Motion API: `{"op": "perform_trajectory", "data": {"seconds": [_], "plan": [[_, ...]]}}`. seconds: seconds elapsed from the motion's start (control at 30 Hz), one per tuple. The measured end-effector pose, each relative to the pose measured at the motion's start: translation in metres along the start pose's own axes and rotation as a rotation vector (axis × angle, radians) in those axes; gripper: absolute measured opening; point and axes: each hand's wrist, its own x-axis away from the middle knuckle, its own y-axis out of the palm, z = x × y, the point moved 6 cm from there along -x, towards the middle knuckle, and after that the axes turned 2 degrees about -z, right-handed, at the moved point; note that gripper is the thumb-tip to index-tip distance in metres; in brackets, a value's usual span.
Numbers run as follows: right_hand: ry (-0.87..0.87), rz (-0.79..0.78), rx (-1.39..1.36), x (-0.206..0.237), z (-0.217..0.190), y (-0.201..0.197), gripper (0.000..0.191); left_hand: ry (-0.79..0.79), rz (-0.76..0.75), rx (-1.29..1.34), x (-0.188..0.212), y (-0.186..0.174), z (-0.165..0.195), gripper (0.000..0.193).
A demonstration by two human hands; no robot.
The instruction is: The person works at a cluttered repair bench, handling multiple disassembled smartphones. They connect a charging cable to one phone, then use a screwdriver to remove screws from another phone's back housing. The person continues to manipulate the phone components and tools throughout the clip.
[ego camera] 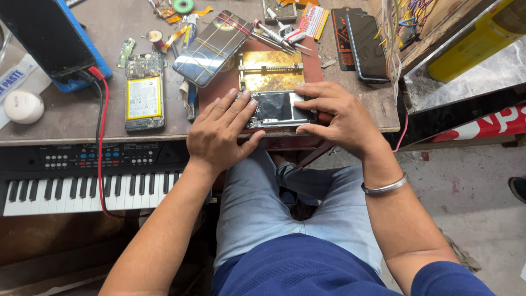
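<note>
An opened phone [276, 108] with its back off lies on a reddish-brown work mat [219, 87] at the bench's front edge. My left hand [222, 131] rests flat on the phone's left end, fingers spread over it. My right hand [334, 112] grips the phone's right end, thumb under the near edge and fingers curled over the far edge. A silver bangle [385, 186] sits on my right wrist. A brass-coloured clamp plate [271, 71] lies just beyond the phone.
Another opened phone with a yellow-framed battery [144, 93] lies left, and a phone bound with rubber bands [213, 48] behind. Tweezers and tools [279, 35], two dark phones [361, 44], a white jar [23, 106], red cable [101, 142], and an electronic keyboard [87, 181] below the bench.
</note>
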Motion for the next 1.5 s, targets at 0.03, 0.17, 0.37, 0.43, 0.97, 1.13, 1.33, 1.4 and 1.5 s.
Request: {"op": "perform_trajectory", "data": {"seconds": [0.03, 0.17, 0.37, 0.43, 0.97, 1.13, 1.33, 1.4, 1.5], "plan": [[-0.011, 0.003, 0.001, 0.0, 0.0, 0.0, 0.045, 0.0, 0.001, -0.001, 0.0, 0.0, 0.0, 0.052], [-0.002, 0.005, 0.017, 0.003, 0.005, -0.001, 0.045, -0.001, 0.013, 0.007, -0.002, -0.001, 0.003, 0.052], [-0.028, 0.015, 0.017, 0.007, 0.011, -0.002, 0.046, -0.004, 0.022, 0.018, -0.005, 0.001, 0.008, 0.051], [-0.036, 0.017, 0.006, 0.009, 0.013, -0.002, 0.046, -0.003, 0.024, 0.021, -0.005, 0.003, 0.01, 0.051], [-0.006, 0.013, 0.007, 0.036, 0.034, 0.001, 0.047, -0.003, 0.04, 0.012, 0.001, 0.023, 0.033, 0.05], [0.0, 0.016, 0.011, 0.044, 0.036, 0.005, 0.048, 0.003, 0.041, 0.004, 0.006, 0.029, 0.037, 0.05], [0.001, 0.014, 0.01, 0.047, 0.039, 0.01, 0.049, 0.003, 0.046, 0.005, 0.011, 0.034, 0.037, 0.05], [-0.002, 0.015, 0.013, 0.048, 0.04, 0.011, 0.048, 0.001, 0.043, 0.001, 0.012, 0.036, 0.036, 0.05], [-0.001, 0.018, 0.018, 0.047, 0.041, 0.014, 0.048, 0.004, 0.044, 0.002, 0.014, 0.036, 0.035, 0.049]]}}
